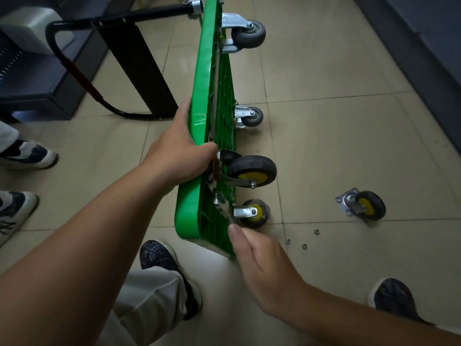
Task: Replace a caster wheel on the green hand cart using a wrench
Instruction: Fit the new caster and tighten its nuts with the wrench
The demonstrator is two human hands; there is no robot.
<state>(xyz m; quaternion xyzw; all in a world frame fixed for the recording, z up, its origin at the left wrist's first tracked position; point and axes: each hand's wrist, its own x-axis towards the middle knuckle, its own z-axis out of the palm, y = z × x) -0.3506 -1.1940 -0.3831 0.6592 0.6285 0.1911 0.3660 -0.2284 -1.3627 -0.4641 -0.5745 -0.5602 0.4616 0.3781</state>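
Standing on its long edge on the tiled floor (324, 146), the green hand cart (199, 96) shows four mounted casters. The left grip (179, 151) curls over its top edge. The right grip (257, 260), blurred at the near corner, cannot be judged spread or pinching. A loose caster (361, 204) lies apart, near small washers (304, 245).

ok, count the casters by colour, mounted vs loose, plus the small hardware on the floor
Grey-wheeled casters on the green plastic cart: 2
Black yellow-hubbed casters on the cart: 2
Loose black yellow-hubbed caster on the tiled floor: 1
Small metal rings on the floor: 3
Total: 8
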